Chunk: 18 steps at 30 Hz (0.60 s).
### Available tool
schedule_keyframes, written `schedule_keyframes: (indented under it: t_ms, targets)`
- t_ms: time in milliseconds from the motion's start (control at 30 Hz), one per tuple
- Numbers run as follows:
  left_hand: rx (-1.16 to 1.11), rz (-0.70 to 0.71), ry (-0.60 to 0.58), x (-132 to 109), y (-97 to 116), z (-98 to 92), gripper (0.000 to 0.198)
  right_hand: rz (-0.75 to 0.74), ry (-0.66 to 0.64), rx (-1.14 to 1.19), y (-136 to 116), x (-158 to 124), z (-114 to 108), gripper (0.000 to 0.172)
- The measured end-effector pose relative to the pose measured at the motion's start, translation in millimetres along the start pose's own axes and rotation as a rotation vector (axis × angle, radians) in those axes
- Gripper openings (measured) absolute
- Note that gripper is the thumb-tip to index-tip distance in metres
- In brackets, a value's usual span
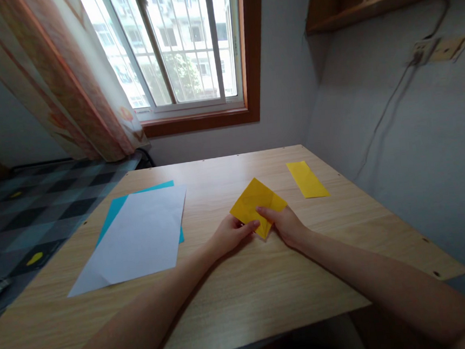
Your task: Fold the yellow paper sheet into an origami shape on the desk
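Observation:
A folded piece of yellow paper [256, 194], diamond-shaped with creases near its lower corner, is held up just over the table. My left hand [234, 232] grips its lower left edge, thumb on the front and the other fingers mostly hidden behind. On the lower right side my right hand [286, 223] pinches the same paper, its thumb lying across the face. Both hands are closed on it, and the two thumbs are close together near the lower corner.
On the wooden table [227, 305], a white sheet [140, 237] overlaps a blue sheet [112, 217] at the left. A yellow paper strip [307, 180] lies at the back right. Beyond the table are a window [181, 48], a checked bed [55, 195] and a wall cable [384, 101].

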State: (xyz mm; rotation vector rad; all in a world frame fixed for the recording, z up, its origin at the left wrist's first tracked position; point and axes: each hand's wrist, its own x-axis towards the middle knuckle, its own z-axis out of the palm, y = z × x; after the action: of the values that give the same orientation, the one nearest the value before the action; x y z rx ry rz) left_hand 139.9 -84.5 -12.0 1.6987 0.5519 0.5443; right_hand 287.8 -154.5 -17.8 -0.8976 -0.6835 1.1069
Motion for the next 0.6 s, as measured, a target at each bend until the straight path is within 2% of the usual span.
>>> schedule_keyframes:
  t_ms: [333, 533, 600]
  targets:
    - [0.079, 0.031, 0.047, -0.1, -1.7, 0.5, 0.032, -0.033, 0.003, -0.026, 5.8, 0.8, -1.0, 0.034]
    - [0.118, 0.011, -0.080, 1.6, -1.3, -0.3, 0.034, -0.044, 0.057, -0.037, 7.2, 3.6, -3.7, 0.032]
    - [0.118, 0.013, -0.076, 1.4, -2.5, -0.2, 0.032, -0.035, 0.050, -0.034, 6.5, 3.0, -3.3, 0.032]
